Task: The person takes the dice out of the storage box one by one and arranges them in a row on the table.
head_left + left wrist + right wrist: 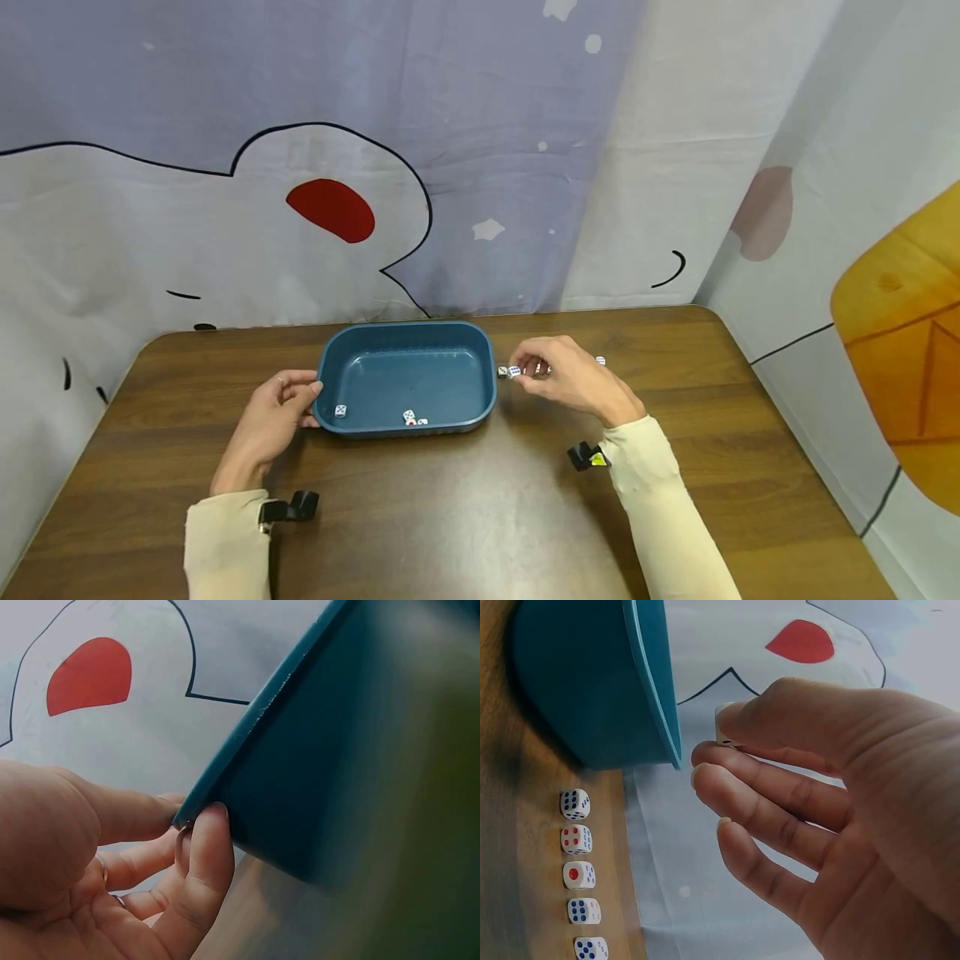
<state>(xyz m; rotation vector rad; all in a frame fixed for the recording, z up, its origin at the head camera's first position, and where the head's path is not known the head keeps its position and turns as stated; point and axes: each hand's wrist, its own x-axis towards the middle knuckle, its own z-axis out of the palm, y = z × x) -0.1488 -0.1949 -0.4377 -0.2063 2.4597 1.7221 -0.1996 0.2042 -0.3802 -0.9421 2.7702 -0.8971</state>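
A blue plastic tray (412, 430) stands on the table, with several white dice inside, among them one die (341, 411) near its left end. My left hand (281, 412) grips the tray's left rim, thumb on top and fingers beneath, as the left wrist view also shows. Just off the tray's right side, my right hand (573, 375) pinches a white die (514, 372) between thumb and fingers. In the right wrist view that die mostly hides behind the thumb. Several more dice form a row on the table, such as a die with a red dot (573, 874), partly behind my right hand in the head view.
The brown wooden table (480, 517) reaches back to a printed cloth (495, 150) hanging behind it. Another cloth side with a yellow and orange print (907, 333) rises along the right edge. Each wrist wears a black camera mount (288, 507).
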